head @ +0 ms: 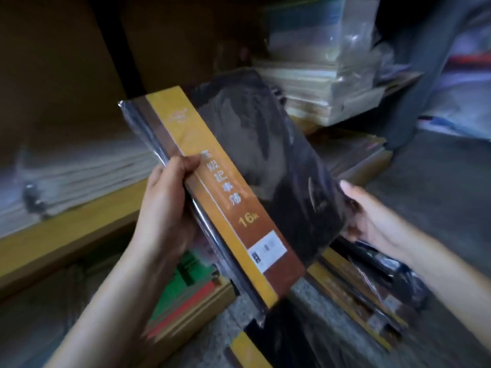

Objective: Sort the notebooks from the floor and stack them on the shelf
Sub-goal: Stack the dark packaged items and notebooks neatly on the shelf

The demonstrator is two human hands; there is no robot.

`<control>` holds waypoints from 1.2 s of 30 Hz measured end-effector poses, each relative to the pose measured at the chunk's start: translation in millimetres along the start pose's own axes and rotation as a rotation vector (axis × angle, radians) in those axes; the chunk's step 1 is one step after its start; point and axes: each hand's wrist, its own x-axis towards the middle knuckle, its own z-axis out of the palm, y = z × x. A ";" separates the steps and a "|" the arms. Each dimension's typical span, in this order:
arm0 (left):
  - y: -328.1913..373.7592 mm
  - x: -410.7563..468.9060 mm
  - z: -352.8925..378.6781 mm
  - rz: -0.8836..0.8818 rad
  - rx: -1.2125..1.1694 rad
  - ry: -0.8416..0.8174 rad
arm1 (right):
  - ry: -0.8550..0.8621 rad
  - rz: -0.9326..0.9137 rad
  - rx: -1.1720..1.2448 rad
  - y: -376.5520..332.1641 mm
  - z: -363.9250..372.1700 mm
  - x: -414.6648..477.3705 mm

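A plastic-wrapped pack of notebooks [239,166], with a black cover and a yellow-and-brown band printed "16K", is held up in the middle of the view. My left hand [166,205] grips its left spine edge, thumb on the yellow band. My right hand [372,219] holds its right edge from beneath. More packs of the same kind [353,296] lie on the floor below and to the right. The wooden shelf [66,235] runs along the left, with a stack of pale notebooks [79,176] on it.
Tall piles of wrapped notebooks [321,83] stand behind the held pack. Green and red books [186,282] lie under the shelf edge. A dark trouser leg of another person [425,75] stands at the right. Speckled grey floor [231,309] shows below.
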 end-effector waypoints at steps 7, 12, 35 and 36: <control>2.8 29.2 11.0 0.086 0.107 0.118 | -0.091 0.071 0.629 2.3 30.5 5.4; -17.5 32.8 6.4 0.123 0.348 -0.003 | -0.018 0.040 0.661 -3.1 37.5 12.0; -34.5 61.5 -1.0 0.766 1.778 0.050 | 0.292 -0.541 -0.567 -39.2 94.0 88.7; -30.3 62.9 -1.5 0.723 1.797 0.072 | 0.309 -0.631 -0.803 -38.4 94.7 89.0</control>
